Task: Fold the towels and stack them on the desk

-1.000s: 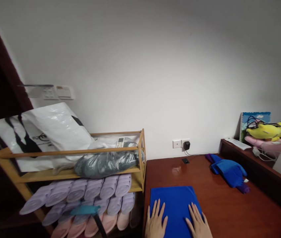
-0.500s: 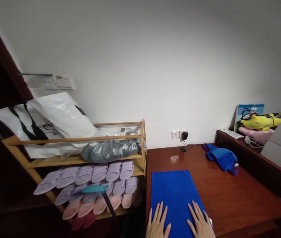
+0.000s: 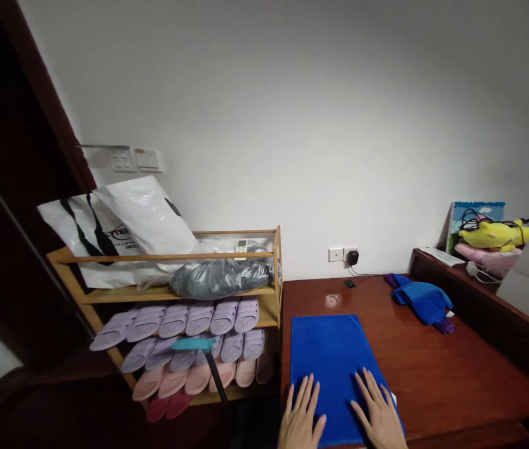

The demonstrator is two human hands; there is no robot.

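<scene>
A blue towel [image 3: 332,355] lies spread flat at the left side of the reddish-brown desk [image 3: 427,374], its long sides running away from me. My left hand [image 3: 301,416] rests palm down on its near left part, fingers spread. On the near right part lies my right hand [image 3: 377,410], also flat with fingers apart. A small white tag shows at the towel's right edge, beside my right fingers. Farther back on the right sits a crumpled heap of blue and purple cloths [image 3: 423,302], apart from both hands.
Left of the desk stands a wooden rack [image 3: 124,295] with several slippers [image 3: 199,319] and a white bag [image 3: 145,215] on top. A blue-headed pole [image 3: 217,377] leans before it. A black plug [image 3: 352,257] sits in the wall; a yellow plush toy [image 3: 493,235] lies on the right ledge.
The camera view has shifted slightly, so the scene sits a little farther right. Both hands stay flat on the towel, which looks the same.
</scene>
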